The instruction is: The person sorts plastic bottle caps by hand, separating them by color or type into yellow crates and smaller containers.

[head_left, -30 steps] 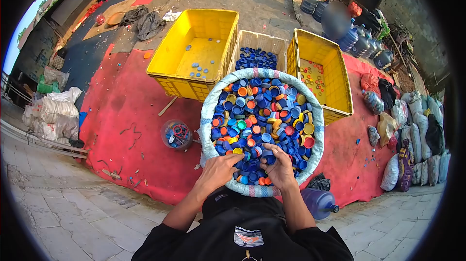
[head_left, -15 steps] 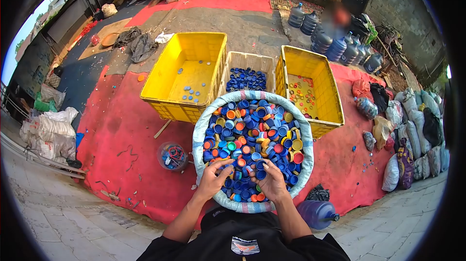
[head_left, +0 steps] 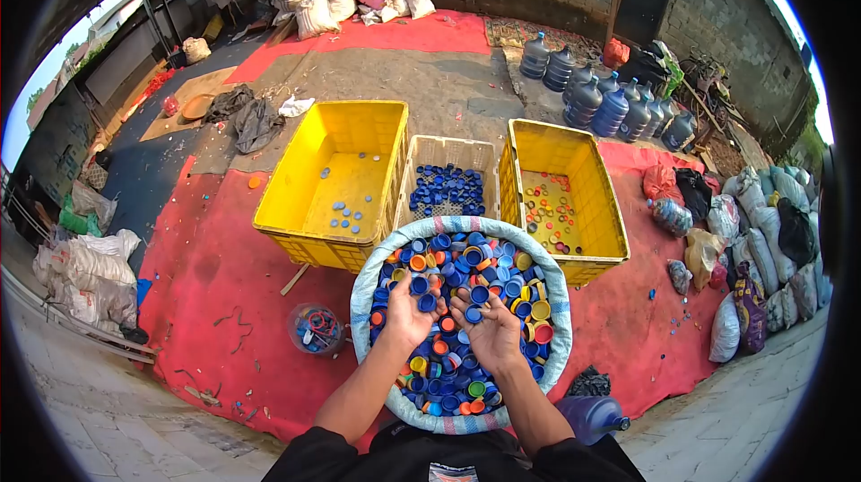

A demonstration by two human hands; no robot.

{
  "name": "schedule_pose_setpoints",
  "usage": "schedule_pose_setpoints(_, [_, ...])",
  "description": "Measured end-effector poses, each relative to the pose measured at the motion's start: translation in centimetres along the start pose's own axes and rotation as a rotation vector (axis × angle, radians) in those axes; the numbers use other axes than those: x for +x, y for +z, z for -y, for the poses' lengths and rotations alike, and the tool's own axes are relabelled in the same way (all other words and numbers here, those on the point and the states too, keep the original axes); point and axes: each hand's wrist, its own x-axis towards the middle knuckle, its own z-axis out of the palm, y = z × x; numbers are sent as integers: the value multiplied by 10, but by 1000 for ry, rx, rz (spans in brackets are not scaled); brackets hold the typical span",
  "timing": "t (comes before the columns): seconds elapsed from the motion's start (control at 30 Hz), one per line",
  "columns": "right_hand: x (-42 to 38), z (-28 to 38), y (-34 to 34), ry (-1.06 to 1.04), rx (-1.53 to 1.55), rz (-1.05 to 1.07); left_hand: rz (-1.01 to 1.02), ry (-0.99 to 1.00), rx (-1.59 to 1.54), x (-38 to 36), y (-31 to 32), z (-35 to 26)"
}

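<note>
A round sack with a rolled pale-blue striped rim (head_left: 362, 289) stands in front of me, filled with bottle caps (head_left: 440, 347), mostly blue with some orange, red, yellow and green. Over the left of the pile, my left hand (head_left: 408, 316) is turned up with its fingers curled around blue caps (head_left: 427, 303). My right hand (head_left: 493, 334), also palm up, holds blue caps (head_left: 473, 313) at its fingers. Just beyond the sack, a cream crate (head_left: 491, 156) contains blue caps. Yellow crates flank it; the left one (head_left: 287, 233) has pale-blue caps, the right one (head_left: 610, 222) red and yellow ones.
A clear tub (head_left: 316, 331) of mixed bits sits left of the sack. At lower right lies a blue water jug (head_left: 592, 417). More jugs (head_left: 610, 110) stand at the back right. Filled sacks (head_left: 762, 249) line the right side, and a person (head_left: 220, 0) is far back left.
Both hands have moved forward over the pile and turned palm up, with blue caps in them. My view has tilted up, so the sack and crates appear lower.
</note>
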Motion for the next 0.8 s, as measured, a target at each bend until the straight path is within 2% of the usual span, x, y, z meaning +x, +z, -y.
schedule_pose_setpoints(0.03, [10,5,4,-12,-8,-33,50,2,-15,13,6,-6])
schedule_pose_setpoints(0.1, [39,17,21,-27,-24,-93,-15,-12,-139,50,28,-20])
schedule_pose_setpoints(0.17, [95,38,28,-30,51,40,45,54,-65,93,61,-41])
schedule_pose_setpoints(0.2, [131,46,26,-59,84,93,144,109,-88,117,71,-51])
schedule_pose_setpoints(0.23, [158,51,26,-84,119,145,118,224,-26,144,77,-57])
schedule_pose_setpoints(0.33, [176,57,33,-16,133,-90,105,300,124,135,92,-62])
schedule_pose_setpoints(0.37, [167,50,26,-80,33,-100,82,332,176,126,87,-57])
schedule_pose_setpoints(0.4, [144,46,28,-147,-66,-110,160,328,215,124,71,-56])
schedule_pose_setpoints(0.43, [124,40,26,-214,-165,-120,75,346,189,117,60,-52])
schedule_pose_setpoints(0.5, [94,35,2,-216,-205,-78,139,308,155,92,30,-50])
schedule_pose_setpoints(0.57, [60,31,-12,-249,-212,-25,89,371,226,56,12,-46])
schedule_pose_setpoints(0.63, [28,29,-18,-346,-354,-52,-13,383,197,26,-3,-41])
schedule_pose_setpoints(0.77, [-18,25,-35,-416,-417,-142,-7,436,272,-19,-39,-25])
schedule_pose_setpoints(0.8, [-26,22,-37,-419,-505,-189,52,431,263,-28,-47,-21])
